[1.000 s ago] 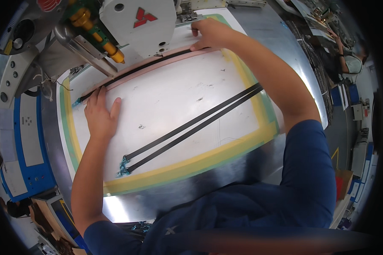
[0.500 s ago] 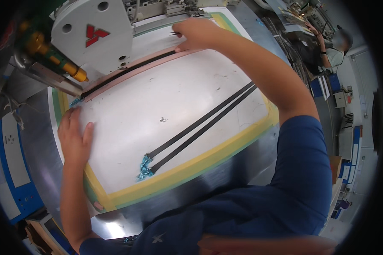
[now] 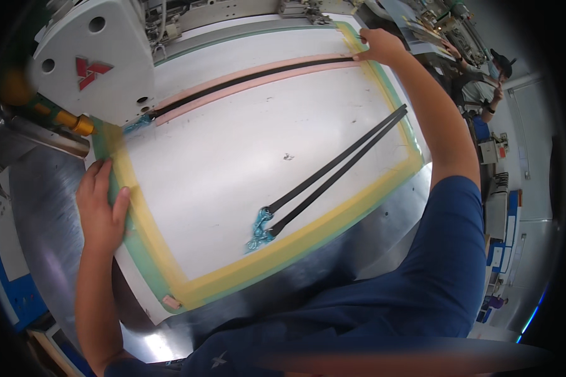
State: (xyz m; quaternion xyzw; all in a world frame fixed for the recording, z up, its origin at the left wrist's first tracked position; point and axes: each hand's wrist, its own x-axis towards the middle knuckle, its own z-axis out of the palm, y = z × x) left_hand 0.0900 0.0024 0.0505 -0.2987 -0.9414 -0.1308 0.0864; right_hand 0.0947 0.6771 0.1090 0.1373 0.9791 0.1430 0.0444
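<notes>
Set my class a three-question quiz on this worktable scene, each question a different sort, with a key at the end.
1. Multiple choice: what colour are the bands along both sides of the upper black strip?
A) green
B) pink
C) yellow

2. True or false: the left hand is apart from the lower pair of black strips.

3. Fill in the blank: as pictured, the right hand is at the ____ end of the upper black strip.

Key: 1. B; 2. True; 3. right
</notes>
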